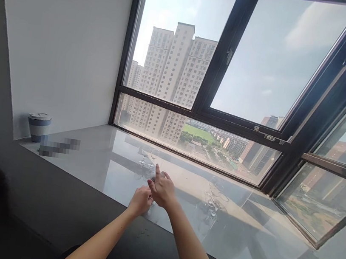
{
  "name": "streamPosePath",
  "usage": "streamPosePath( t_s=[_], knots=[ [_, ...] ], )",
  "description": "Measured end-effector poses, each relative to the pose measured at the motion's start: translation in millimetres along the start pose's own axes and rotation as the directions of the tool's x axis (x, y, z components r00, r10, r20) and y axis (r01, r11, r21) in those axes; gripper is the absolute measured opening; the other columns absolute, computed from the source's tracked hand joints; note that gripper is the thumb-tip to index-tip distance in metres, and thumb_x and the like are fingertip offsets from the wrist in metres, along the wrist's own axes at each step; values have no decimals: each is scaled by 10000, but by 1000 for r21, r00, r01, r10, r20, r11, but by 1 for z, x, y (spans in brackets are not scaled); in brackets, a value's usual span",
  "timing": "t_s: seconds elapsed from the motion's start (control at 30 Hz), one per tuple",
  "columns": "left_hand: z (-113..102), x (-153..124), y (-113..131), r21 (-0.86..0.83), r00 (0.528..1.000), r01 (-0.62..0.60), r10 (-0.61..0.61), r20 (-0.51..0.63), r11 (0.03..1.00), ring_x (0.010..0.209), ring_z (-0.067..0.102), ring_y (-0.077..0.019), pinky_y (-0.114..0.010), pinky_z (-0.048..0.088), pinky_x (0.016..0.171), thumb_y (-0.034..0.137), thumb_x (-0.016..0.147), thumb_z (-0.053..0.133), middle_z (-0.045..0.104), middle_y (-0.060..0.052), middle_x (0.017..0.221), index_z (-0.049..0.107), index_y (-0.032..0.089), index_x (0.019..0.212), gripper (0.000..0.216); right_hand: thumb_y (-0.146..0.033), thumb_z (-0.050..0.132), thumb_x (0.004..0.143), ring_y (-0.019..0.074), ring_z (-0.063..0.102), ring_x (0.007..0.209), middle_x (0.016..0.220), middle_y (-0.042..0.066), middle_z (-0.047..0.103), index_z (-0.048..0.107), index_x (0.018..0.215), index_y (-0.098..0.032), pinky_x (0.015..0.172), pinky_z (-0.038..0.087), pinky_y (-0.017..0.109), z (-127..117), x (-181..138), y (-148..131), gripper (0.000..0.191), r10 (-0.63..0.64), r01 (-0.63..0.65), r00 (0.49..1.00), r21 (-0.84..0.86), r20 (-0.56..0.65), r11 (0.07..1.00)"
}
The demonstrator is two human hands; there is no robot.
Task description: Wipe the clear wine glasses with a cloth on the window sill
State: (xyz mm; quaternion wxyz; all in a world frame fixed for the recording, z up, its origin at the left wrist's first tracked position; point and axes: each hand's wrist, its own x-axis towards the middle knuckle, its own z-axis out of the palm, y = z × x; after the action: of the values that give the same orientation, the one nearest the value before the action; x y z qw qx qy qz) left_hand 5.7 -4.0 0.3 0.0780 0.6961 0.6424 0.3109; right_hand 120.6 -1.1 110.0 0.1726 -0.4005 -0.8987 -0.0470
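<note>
My left hand [141, 201] is closed, its fingers curled around what looks like the lower part of a clear stemmed wine glass. Just right of it and a little higher, my right hand [163, 190] is bent around the upper part of that glass, with the index finger pointing up. Most of the held glass is hidden by my hands. Beyond them, two stemmed glasses [154, 156] stand close together on the grey sill [90, 169]. To the right is another group of clear stemmed glasses [215, 204], hard to tell apart against the reflections.
A lidded cup [39, 128] with a blue-grey band stands at the sill's left end by the wall. Next to it a blurred-out patch [59, 147] hides something. Dark-framed windows [201, 112] rise behind the sill. The sill's front edge runs below my hands.
</note>
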Motion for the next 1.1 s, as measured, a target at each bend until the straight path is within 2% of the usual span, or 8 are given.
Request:
streamPosePath(
  t_s=[0.1, 0.2, 0.3, 0.4, 0.53, 0.77, 0.93, 1.1],
  knots=[
    [0, 0, -1, -23, 1000, -13, 13, -15, 1000, 1042, 552, -248, -334, 375, 856, 195, 828, 528, 640, -96, 1092, 648, 223, 1071, 273, -494, 127, 992, 230, 628, 1012, 919, 136, 718, 104, 1502, 4, 1073, 231, 381, 3, 6, -1, 713, 5, -5, 999, -18, 36, 1000],
    [2, 0, -2, -33, 1000, -18, 17, -23, 999, 1060, 543, -246, -339, 374, 871, 192, 831, 520, 641, -98, 1113, 645, 218, 1076, 276, -523, 118, 982, 262, 614, 1054, 988, 182, 704, 158, 1498, -3, 988, 332, 389, 7, 13, -1, 734, 42, -40, 996, -32, 77, 999],
    [2, 0, -2, -19, 1000, -7, 7, -18, 1000, 1025, 551, -243, -345, 377, 858, 200, 838, 511, 652, -93, 1075, 659, 211, 1032, 244, -560, 111, 967, 287, 644, 973, 1005, 197, 695, 221, 1496, -49, 816, 427, 372, 11, 19, -1, 743, 112, -108, 986, -42, 121, 993],
    [3, 0, -2, -6, 1000, -11, 11, -17, 1000, 999, 550, -242, -351, 373, 844, 199, 836, 519, 657, -85, 1024, 666, 206, 977, 204, -550, 96, 970, 297, 663, 900, 972, 200, 698, 273, 1481, -65, 731, 445, 368, 13, 22, 0, 727, 131, -126, 984, -45, 124, 991],
    [2, -1, -1, -1, 1000, -1, 1, -18, 1000, 965, 547, -235, -351, 367, 834, 190, 836, 519, 651, -85, 961, 665, 193, 903, 160, -535, 141, 980, 269, 674, 847, 928, 176, 705, 312, 1470, -96, 735, 447, 350, 18, 21, 2, 680, 124, -119, 988, -56, 90, 991],
    [4, -1, -2, 30, 1000, -8, 9, -28, 1000, 925, 540, -228, -351, 369, 816, 179, 821, 518, 632, -84, 949, 658, 187, 872, 149, -556, 220, 981, 228, 669, 759, 846, 134, 704, 218, 1502, -101, 706, 443, 302, 31, 16, 7, 691, 97, -99, 994, -42, -52, 994],
    [2, -2, -1, 5, 1000, -19, 19, -23, 1000, 934, 546, -230, -341, 364, 794, 152, 826, 476, 641, -82, 946, 658, 203, 880, 197, -588, 222, 969, 218, 652, 714, 795, 133, 693, 326, 1466, -89, 667, 432, 272, 44, 18, 9, 712, 124, -129, 982, -28, -139, 991],
    [2, -1, -1, -3, 1000, 13, -13, -9, 1000, 944, 546, -222, -334, 365, 803, 188, 831, 484, 635, -73, 951, 655, 205, 849, 173, -573, 193, 973, 209, 640, 656, 725, 99, 683, 430, 1414, -128, 637, 420, 259, 58, 19, 18, 670, 162, -138, 952, 109, -258, 984]
  ],
)
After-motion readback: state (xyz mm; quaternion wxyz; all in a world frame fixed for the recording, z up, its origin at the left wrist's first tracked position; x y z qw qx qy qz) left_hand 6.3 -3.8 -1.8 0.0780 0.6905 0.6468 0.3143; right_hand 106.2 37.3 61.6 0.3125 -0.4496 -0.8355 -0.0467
